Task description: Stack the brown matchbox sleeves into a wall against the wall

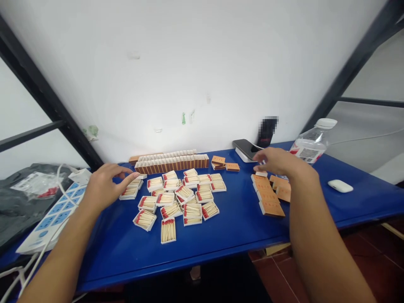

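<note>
1. In the head view, the left hand was over the left part of the blue table, thumb and fingertips at a filled matchbox tray; whether its grip was clenched or released could not be told.
2. The right hand reached over the table's right part, fingertips at the far end of a row of orange matchboxes; their grip on anything was hidden.
3. Open trays of red-tipped matches lay across the middle, some overlapping, the closest one towards the front edge.
4. Along the back edge stood long rows of brown-sided boxes, with a small pile of matchboxes just right of them.
5. A dark phone lay by the back edge, a clear bottle stood towards the back right corner, and a white case lay nearer the right edge.
6. A power strip lay along the left edge.
</note>
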A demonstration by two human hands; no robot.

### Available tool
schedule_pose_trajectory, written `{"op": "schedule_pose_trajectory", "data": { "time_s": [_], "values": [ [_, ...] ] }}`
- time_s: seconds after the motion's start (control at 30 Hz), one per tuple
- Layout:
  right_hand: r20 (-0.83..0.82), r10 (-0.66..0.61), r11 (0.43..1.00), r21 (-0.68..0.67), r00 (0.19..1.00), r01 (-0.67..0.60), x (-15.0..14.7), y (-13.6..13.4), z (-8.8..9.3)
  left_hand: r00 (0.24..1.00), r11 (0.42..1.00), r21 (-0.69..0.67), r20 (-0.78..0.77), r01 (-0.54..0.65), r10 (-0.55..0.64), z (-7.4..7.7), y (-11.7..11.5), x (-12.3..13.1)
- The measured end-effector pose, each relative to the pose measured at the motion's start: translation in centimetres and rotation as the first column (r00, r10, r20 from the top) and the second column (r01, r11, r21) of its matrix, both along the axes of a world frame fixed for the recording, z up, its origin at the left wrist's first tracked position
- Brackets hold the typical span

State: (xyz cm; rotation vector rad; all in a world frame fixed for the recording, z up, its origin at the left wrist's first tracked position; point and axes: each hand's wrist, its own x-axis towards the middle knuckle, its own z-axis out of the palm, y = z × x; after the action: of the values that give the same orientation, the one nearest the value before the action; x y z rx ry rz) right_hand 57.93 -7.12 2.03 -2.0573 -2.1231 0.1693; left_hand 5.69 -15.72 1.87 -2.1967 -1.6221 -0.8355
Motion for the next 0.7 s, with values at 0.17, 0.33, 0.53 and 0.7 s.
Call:
{"op": "schedule_pose_trajectory", "data": {
  "time_s": [0.17, 0.33, 0.53, 0.7],
  "values": [
    [0.160, -0.082, 0.986, -0.130, 0.984, 0.103, 0.4, -0.2, -2.2, 0.999, 0.999, 0.009, 0.004, 0.040, -0.040, -0.3, -0.1, 0.9],
    [0.189, -0.130, 0.983, -0.106, 0.973, 0.152, -0.9, -0.1, -2.7, 0.999, 0.997, 0.068, 0.030, 0.027, -0.029, -0.1, -0.4, 1.0],
    [0.059, -0.056, 0.988, 0.147, 0.997, 0.047, -3.5, -3.9, 0.3, 0.995, 0.982, 0.188, 0.095, 0.023, -0.041, -0.2, -1.0, 2.2],
    [-0.340, 0.619, 0.780, 0.374, 0.708, -0.502, -11.4, -6.8, 2.3, 0.936, 0.938, 0.147, 0.115, 0.315, -0.332, -1.1, -1.8, 6.7]
  ]
}}
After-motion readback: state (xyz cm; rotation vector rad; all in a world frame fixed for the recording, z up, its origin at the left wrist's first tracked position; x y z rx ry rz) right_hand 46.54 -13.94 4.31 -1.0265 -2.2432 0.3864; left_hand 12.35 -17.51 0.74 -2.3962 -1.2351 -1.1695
